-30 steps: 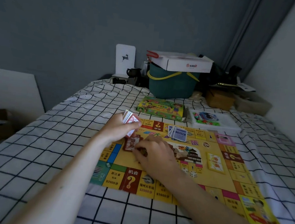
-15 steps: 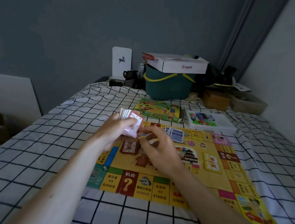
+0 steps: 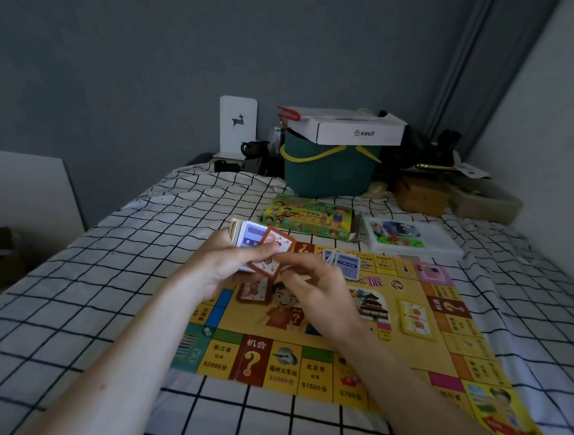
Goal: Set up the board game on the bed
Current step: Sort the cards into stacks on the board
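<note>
A yellow game board (image 3: 405, 350) lies flat on the checked bed sheet (image 3: 83, 304). My left hand (image 3: 220, 267) grips a stack of cards (image 3: 248, 236) above the board's far left part. My right hand (image 3: 320, 295) pinches a red-bordered card (image 3: 272, 255) at the front of that stack. On the board lie a red card pile (image 3: 254, 292), a fanned blue card pile (image 3: 342, 261) and a yellow card pile (image 3: 416, 318).
The green game box (image 3: 308, 217) and a white tray of small coloured pieces (image 3: 411, 237) lie beyond the board. A teal basket (image 3: 327, 172) with a white carton on it, a white stand (image 3: 237, 126) and clutter fill the bed's far end. A wall runs along the right.
My right hand rose from the red pile on the board to the stack in my left hand and now pinches a red-bordered card there. My left hand stayed raised.
</note>
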